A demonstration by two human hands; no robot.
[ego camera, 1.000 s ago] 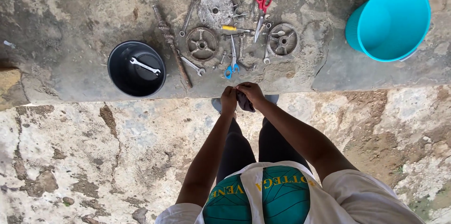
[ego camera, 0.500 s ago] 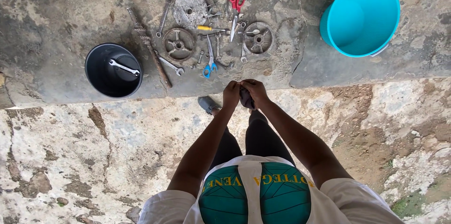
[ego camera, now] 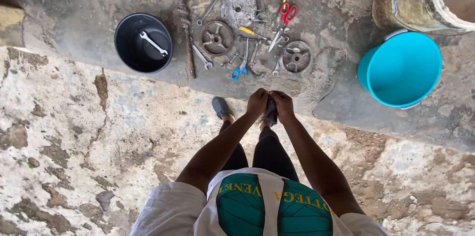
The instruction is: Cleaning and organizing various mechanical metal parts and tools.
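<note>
**Holding a dark rag between both hands above the ledge**

Gripping a small dark grey cloth rag (ego camera: 270,111), the left hand (ego camera: 258,102) and right hand (ego camera: 283,104) are both clenched on it, pressed together at the centre of the view. The rag looks soft, light and limp, so it should bunch easily and is best pinched by its gathered folds.

At 12 o'clock from the hands, rusty iron handwheels (ego camera: 215,38), blue-handled scissors (ego camera: 239,70), red-handled scissors (ego camera: 284,15) and steel spanners (ego camera: 203,57) lie close together on the raised concrete ledge (ego camera: 74,28). At 10 o'clock stands a black plastic bucket (ego camera: 126,48) with a silver spanner (ego camera: 153,43) inside. At 2 o'clock sits a turquoise plastic bucket (ego camera: 410,52), with a grimy pale drum (ego camera: 420,3) just beyond.

The ledge's edge runs just ahead of the hands; open room lies on the cracked floor (ego camera: 74,142) toward 8 o'clock.
</note>
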